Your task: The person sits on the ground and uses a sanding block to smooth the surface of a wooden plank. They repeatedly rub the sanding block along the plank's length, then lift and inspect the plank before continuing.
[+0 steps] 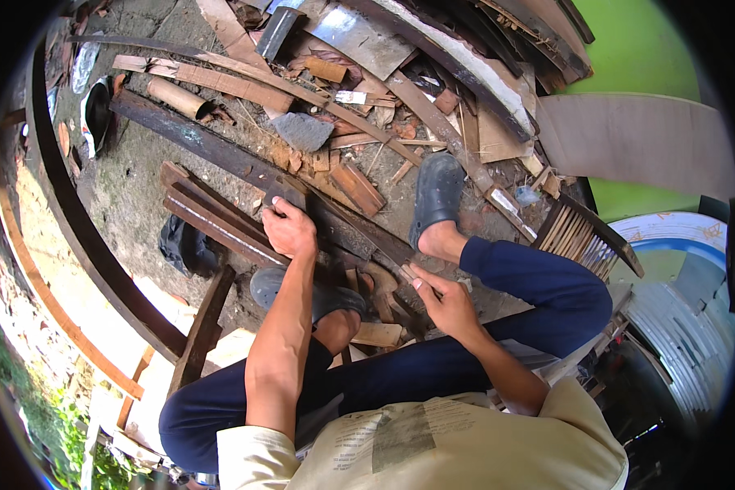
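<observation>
My left hand (290, 229) is closed on a small dark block (288, 193), just above a long, dark, weathered beam (196, 140) on the ground. My right hand (445, 302) pinches the near end of a long, narrow dark strip (367, 229). This strip slants up and left from my right fingers toward the block. Whether it is a blade or wood, I cannot tell. Where the block and the strip's far end meet is hard to make out. Beside my left hand lie reddish-brown wooden bars (220, 224).
My feet in dark clogs (438, 192) flank the work. Wood scraps, a grey stone (302, 131) and a bamboo piece (178, 96) litter the ground ahead. A black plastic bag (186, 245) lies left. A slatted wooden piece (584, 237) and corrugated metal (669, 335) are at right.
</observation>
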Motion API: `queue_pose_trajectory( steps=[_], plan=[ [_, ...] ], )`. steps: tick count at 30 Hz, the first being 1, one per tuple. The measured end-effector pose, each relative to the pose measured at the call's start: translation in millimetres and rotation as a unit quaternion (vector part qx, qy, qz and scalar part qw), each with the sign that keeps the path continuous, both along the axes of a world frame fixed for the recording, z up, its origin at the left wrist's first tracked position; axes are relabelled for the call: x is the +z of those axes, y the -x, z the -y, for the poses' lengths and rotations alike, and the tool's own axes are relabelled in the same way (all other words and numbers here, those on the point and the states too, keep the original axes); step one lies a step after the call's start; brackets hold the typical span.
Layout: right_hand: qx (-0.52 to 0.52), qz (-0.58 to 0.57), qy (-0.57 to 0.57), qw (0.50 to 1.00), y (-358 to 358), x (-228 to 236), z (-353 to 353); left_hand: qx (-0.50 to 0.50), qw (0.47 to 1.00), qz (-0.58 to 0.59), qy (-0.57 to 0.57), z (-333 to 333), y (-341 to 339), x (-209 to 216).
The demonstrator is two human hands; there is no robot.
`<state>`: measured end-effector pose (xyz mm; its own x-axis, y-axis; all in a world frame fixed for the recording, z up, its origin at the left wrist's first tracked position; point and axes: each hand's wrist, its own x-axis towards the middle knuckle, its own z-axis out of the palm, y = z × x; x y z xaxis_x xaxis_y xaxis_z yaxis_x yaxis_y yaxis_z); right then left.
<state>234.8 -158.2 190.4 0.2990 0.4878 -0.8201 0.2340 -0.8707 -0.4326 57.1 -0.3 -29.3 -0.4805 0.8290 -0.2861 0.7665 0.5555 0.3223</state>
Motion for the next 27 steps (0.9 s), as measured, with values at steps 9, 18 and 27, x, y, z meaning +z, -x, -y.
queue_pose_trajectory(
  steps=[9, 18, 27],
  plan=[
    [-0.059, 0.007, -0.145, 0.988, -19, 26, -13, 0.001, 0.999, 0.019, 0.026, -5, 0, 8],
    [-0.105, -0.017, -0.147, 0.983, 48, -65, -3, -0.010, 1.000, 0.011, 0.023, -5, -7, 15],
    [-0.079, -0.042, -0.176, 0.980, 43, -109, -52, -0.001, 0.998, 0.013, 0.064, -6, -13, 20]
  ],
)
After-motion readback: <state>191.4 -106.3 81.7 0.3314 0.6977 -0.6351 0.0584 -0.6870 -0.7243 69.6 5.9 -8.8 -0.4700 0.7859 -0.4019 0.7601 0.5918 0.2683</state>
